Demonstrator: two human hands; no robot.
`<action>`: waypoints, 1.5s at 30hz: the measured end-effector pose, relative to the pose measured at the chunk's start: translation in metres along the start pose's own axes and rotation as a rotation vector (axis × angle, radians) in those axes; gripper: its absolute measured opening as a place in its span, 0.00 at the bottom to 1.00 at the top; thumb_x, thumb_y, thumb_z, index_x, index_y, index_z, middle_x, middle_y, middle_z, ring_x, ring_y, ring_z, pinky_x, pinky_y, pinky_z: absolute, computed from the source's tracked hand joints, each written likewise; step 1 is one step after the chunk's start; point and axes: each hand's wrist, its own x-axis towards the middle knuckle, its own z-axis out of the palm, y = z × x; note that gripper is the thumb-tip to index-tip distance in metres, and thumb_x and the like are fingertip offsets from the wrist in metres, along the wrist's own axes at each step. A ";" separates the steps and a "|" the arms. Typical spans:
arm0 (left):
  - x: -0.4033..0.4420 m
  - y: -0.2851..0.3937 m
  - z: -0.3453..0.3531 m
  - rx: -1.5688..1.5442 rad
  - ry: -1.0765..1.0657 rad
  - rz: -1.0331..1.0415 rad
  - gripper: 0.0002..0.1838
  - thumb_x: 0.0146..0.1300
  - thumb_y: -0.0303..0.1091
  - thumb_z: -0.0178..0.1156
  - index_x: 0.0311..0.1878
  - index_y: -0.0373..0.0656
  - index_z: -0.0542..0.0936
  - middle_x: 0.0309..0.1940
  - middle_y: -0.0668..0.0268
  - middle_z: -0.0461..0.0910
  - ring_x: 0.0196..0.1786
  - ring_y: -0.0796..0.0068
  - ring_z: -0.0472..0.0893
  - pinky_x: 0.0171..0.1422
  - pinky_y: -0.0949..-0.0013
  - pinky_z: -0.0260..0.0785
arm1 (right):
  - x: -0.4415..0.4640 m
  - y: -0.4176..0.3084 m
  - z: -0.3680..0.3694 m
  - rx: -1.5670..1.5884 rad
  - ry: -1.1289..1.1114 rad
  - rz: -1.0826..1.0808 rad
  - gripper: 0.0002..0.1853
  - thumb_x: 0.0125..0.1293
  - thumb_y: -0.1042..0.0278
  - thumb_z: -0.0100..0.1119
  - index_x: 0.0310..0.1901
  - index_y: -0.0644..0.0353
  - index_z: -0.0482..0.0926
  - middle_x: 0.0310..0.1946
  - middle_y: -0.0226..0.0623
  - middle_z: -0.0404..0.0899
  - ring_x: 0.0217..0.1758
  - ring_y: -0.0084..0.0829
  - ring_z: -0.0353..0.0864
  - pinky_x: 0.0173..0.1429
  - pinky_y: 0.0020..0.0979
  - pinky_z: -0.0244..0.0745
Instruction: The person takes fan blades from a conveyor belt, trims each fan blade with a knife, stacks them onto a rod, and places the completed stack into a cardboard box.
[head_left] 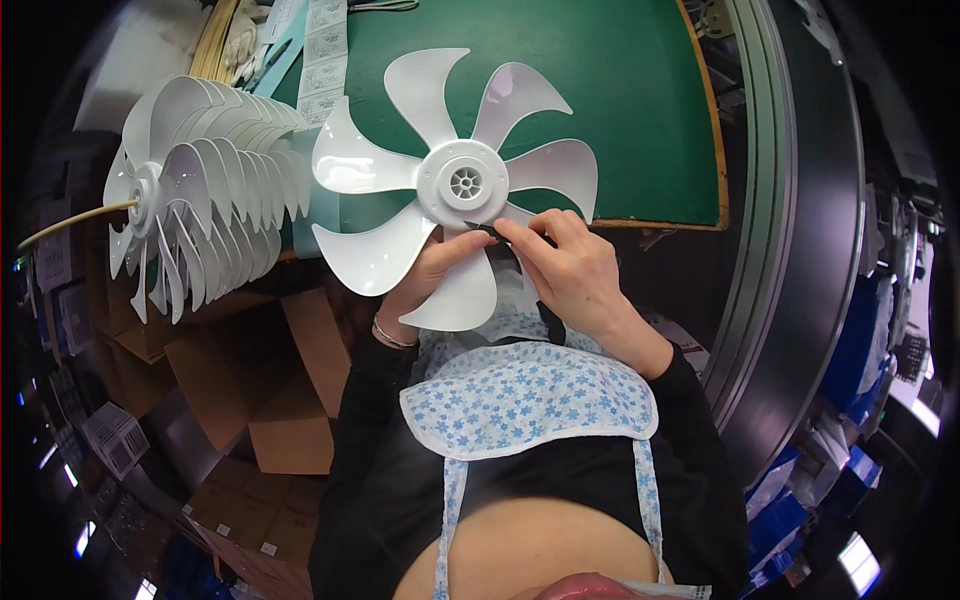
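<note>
Brightest over the glossy white fan blade [368, 160] — small hot glints there, soft shading elsewhere. Dim toward the sides, with glaring white patches low in both corners. Strongly bowed by the wide lens, black at the rim — smeared at far left and right, fairly crisp mid-view.

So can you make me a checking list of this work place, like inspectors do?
Surface: green tabletop, wooden edging
Job's things: white fan blade wheel, held up; stacked fan blade wheels to its left
Clutter: printed sheets, crumpled glove
Hands: left hand holds the wheel; right hand holds a small dark tool near its hub
Cables: none certain; tan rod or cord at the stack
Surroundings: open cardboard box
</note>
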 end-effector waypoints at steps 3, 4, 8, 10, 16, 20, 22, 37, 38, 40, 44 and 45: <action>-0.002 0.000 -0.002 0.020 0.006 0.001 0.20 0.59 0.24 0.62 0.55 0.39 0.73 0.43 0.67 0.77 0.40 0.81 0.78 0.41 0.77 0.71 | -0.001 0.000 0.002 0.035 0.002 0.005 0.22 0.50 0.76 0.61 0.50 0.53 0.79 0.30 0.31 0.72 0.33 0.29 0.75 0.30 0.28 0.72; -0.002 0.000 -0.002 0.013 0.010 0.003 0.20 0.59 0.25 0.62 0.55 0.39 0.73 0.43 0.67 0.77 0.40 0.81 0.78 0.41 0.77 0.71 | 0.000 0.001 0.002 0.041 -0.001 -0.001 0.22 0.50 0.76 0.62 0.50 0.53 0.79 0.30 0.31 0.72 0.33 0.29 0.75 0.30 0.28 0.72; -0.001 -0.002 -0.002 0.012 0.007 0.003 0.21 0.58 0.24 0.62 0.56 0.39 0.72 0.44 0.67 0.77 0.41 0.80 0.78 0.42 0.77 0.71 | -0.001 0.002 0.002 0.045 -0.003 -0.005 0.21 0.50 0.76 0.62 0.50 0.53 0.78 0.29 0.31 0.72 0.33 0.30 0.75 0.30 0.28 0.72; 0.000 -0.005 -0.004 0.017 0.011 0.024 0.19 0.59 0.25 0.62 0.55 0.39 0.73 0.44 0.65 0.78 0.41 0.79 0.79 0.43 0.76 0.72 | -0.001 0.002 0.003 0.057 0.011 0.000 0.21 0.52 0.75 0.62 0.50 0.54 0.78 0.29 0.31 0.72 0.32 0.30 0.75 0.30 0.28 0.72; 0.000 -0.006 -0.001 0.042 0.012 0.055 0.16 0.60 0.25 0.62 0.52 0.36 0.76 0.43 0.62 0.80 0.42 0.77 0.80 0.45 0.74 0.73 | 0.004 0.001 -0.001 0.114 0.059 0.072 0.23 0.56 0.64 0.65 0.55 0.56 0.77 0.28 0.32 0.70 0.32 0.29 0.74 0.30 0.29 0.71; 0.000 -0.008 -0.009 0.204 -0.059 -0.041 0.21 0.61 0.25 0.59 0.58 0.38 0.71 0.47 0.64 0.77 0.46 0.75 0.78 0.49 0.72 0.71 | 0.017 0.008 0.000 0.072 0.067 0.052 0.30 0.54 0.53 0.67 0.58 0.56 0.75 0.28 0.31 0.69 0.31 0.29 0.73 0.29 0.29 0.70; -0.001 -0.009 -0.003 0.184 -0.028 0.014 0.19 0.61 0.28 0.62 0.55 0.37 0.74 0.46 0.62 0.79 0.45 0.75 0.79 0.48 0.72 0.72 | 0.023 0.012 -0.001 0.057 0.052 0.038 0.32 0.54 0.51 0.67 0.59 0.56 0.75 0.28 0.32 0.69 0.31 0.28 0.73 0.29 0.29 0.70; 0.003 -0.032 -0.015 -0.043 -0.066 -0.002 0.16 0.69 0.31 0.52 0.56 0.33 0.74 0.50 0.61 0.78 0.49 0.75 0.79 0.53 0.73 0.73 | 0.012 -0.005 0.010 0.082 0.010 -0.003 0.36 0.51 0.46 0.68 0.54 0.70 0.74 0.30 0.36 0.72 0.33 0.32 0.76 0.32 0.30 0.73; 0.003 -0.032 -0.014 -0.023 -0.066 0.017 0.17 0.69 0.32 0.52 0.57 0.33 0.74 0.50 0.61 0.78 0.49 0.75 0.79 0.53 0.73 0.73 | 0.011 -0.007 0.012 0.094 0.003 -0.007 0.37 0.51 0.45 0.68 0.53 0.71 0.74 0.31 0.37 0.72 0.34 0.33 0.77 0.32 0.30 0.73; 0.004 -0.038 -0.019 0.028 -0.036 0.048 0.17 0.70 0.34 0.52 0.56 0.34 0.75 0.49 0.61 0.78 0.49 0.76 0.79 0.51 0.72 0.73 | 0.011 -0.014 0.014 0.130 -0.051 0.015 0.36 0.52 0.45 0.67 0.51 0.71 0.75 0.32 0.37 0.73 0.36 0.34 0.78 0.33 0.31 0.74; 0.001 -0.030 -0.022 0.057 0.002 0.070 0.14 0.66 0.29 0.58 0.53 0.35 0.75 0.46 0.63 0.80 0.47 0.74 0.80 0.52 0.72 0.74 | 0.015 -0.018 0.014 0.288 -0.009 0.014 0.31 0.50 0.50 0.70 0.50 0.63 0.77 0.33 0.37 0.75 0.36 0.35 0.79 0.33 0.31 0.74; 0.002 -0.026 -0.016 0.025 0.014 0.074 0.14 0.66 0.29 0.58 0.53 0.35 0.75 0.45 0.63 0.80 0.46 0.74 0.80 0.51 0.73 0.74 | 0.017 -0.013 0.009 0.303 0.024 0.022 0.29 0.49 0.52 0.71 0.50 0.61 0.77 0.34 0.37 0.75 0.36 0.35 0.79 0.33 0.32 0.74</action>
